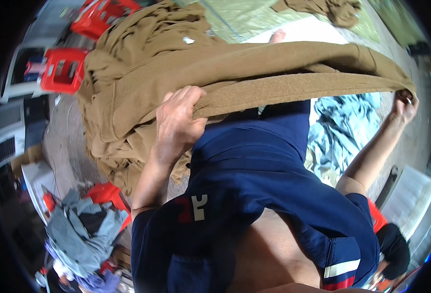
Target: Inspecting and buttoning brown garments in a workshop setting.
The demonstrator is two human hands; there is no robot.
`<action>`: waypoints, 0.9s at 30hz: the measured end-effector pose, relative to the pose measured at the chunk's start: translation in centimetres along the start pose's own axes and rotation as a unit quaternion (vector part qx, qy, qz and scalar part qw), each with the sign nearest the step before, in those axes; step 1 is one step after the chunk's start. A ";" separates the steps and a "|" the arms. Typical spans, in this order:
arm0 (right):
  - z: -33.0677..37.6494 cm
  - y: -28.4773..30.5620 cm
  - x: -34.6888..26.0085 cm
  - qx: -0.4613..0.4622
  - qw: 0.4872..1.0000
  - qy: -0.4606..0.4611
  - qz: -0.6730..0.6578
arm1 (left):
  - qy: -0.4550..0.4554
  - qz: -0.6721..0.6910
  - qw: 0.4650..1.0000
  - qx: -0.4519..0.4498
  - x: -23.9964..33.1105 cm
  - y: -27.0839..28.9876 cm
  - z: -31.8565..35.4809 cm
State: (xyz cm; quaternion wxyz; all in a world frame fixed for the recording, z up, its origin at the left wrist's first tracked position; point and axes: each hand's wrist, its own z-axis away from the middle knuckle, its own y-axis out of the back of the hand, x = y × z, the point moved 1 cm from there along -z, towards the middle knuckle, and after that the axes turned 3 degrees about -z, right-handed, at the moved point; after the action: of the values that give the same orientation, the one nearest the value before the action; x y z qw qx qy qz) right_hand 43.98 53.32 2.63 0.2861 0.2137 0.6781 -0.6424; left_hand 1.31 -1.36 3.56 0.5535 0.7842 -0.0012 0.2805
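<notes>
A brown knitted garment is stretched across in front of me, from left to far right. My left hand is closed on its near ribbed edge, thumb under and fingers over the top. Out at the right end, my right hand pinches the other end of the cloth. A small pale glint shows at the right fingers; I cannot make out what it is. Left of and beneath the stretched piece lies a big heap of similar brown garments. A small white scrap rests on that heap.
Light blue garments lie in a pile right of my legs. Red plastic stools stand at the left. Grey-blue clothes cover another at lower left. Green sheeting spreads ahead, with more brown cloth on it. A person is at lower right.
</notes>
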 end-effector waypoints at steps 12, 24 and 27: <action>17.6 6.7 20.0 0.097 0.927 -0.219 0.289 | 0.243 0.371 0.860 -0.251 -5.9 -3.2 -1.6; 29.2 -18.2 25.7 -0.329 0.916 -0.092 0.209 | 0.208 0.723 0.655 -0.062 -0.7 -3.9 -10.5; 34.2 -19.6 27.2 -0.421 0.858 -0.251 0.153 | -0.006 0.885 0.418 -0.207 1.1 -0.6 -13.0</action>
State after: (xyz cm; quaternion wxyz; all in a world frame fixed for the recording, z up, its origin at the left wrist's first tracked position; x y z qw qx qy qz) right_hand 14.68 15.61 -1.12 0.6041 0.0053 0.7479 -0.2751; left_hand -3.28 10.48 6.46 0.1456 0.2138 -0.7558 0.6016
